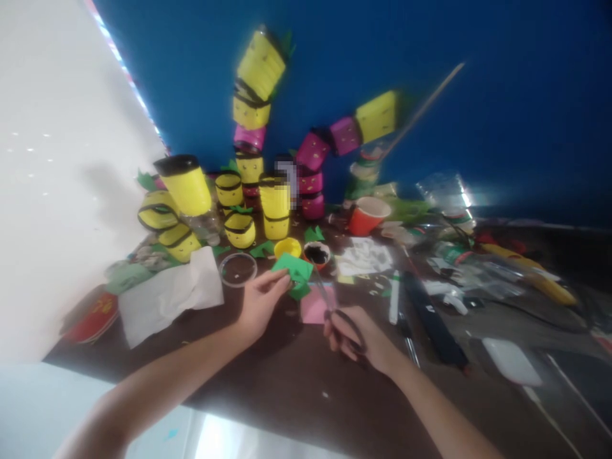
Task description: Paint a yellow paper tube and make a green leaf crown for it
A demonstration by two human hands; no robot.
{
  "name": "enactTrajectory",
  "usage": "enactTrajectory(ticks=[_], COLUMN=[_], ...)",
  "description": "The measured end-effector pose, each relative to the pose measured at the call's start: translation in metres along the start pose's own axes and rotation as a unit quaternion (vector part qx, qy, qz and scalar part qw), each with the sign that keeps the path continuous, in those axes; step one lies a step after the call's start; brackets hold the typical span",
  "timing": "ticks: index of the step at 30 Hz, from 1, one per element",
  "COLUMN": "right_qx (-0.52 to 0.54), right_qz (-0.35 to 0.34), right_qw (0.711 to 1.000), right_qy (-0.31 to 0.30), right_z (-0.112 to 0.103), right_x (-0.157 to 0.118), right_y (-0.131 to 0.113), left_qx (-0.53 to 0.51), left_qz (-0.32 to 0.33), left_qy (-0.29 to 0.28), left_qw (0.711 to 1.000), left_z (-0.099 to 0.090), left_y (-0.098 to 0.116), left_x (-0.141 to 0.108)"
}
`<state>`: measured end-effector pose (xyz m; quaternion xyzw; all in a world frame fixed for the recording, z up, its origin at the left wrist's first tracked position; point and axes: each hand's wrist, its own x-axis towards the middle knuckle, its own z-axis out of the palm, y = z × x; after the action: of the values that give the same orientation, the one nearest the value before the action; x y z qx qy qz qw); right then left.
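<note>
My left hand [262,298] pinches a piece of green paper [295,266] between thumb and fingers, above the dark table. Wrapped round the handles of a pair of scissors [349,328], my right hand [361,335] holds them with the blades pointing up and left, near the right edge of the green paper. Blur hides whether the blades touch it. Beneath the paper and scissors lies a pink paper sheet [318,305]. Just behind the green paper stand a small yellow cup [287,247] and a cup with dark contents [316,254].
Yellow cups with black rims [191,191] stand at the back left. A magenta cup stack [312,182] leans against the blue wall. White paper [162,299] lies left, a red cup [369,215] behind right. A black bar [435,322] and a glue gun [449,294] are at right.
</note>
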<state>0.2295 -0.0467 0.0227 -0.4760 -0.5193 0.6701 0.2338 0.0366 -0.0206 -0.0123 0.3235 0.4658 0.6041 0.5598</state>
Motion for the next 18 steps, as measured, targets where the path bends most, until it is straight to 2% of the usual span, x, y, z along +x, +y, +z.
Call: enactTrajectory(ticks=[9,18], right_qx=[-0.043,-0.022], right_qz=[-0.016,-0.012], right_qw=[0.999,1.0], right_qy=[-0.007,0.003], right_z=[0.0033,0.0052], right_x=[0.0011,0.004], right_y=[-0.0013,-0.0025], left_qx=[0.019,0.07], left_qz=[0.017,0.026], left_qy=[-0.03,-0.072], left_qw=[0.999,0.995], left_z=[0.001,0.001], left_y=[0.0,0.001], left_x=[-0.0019,-0.0086])
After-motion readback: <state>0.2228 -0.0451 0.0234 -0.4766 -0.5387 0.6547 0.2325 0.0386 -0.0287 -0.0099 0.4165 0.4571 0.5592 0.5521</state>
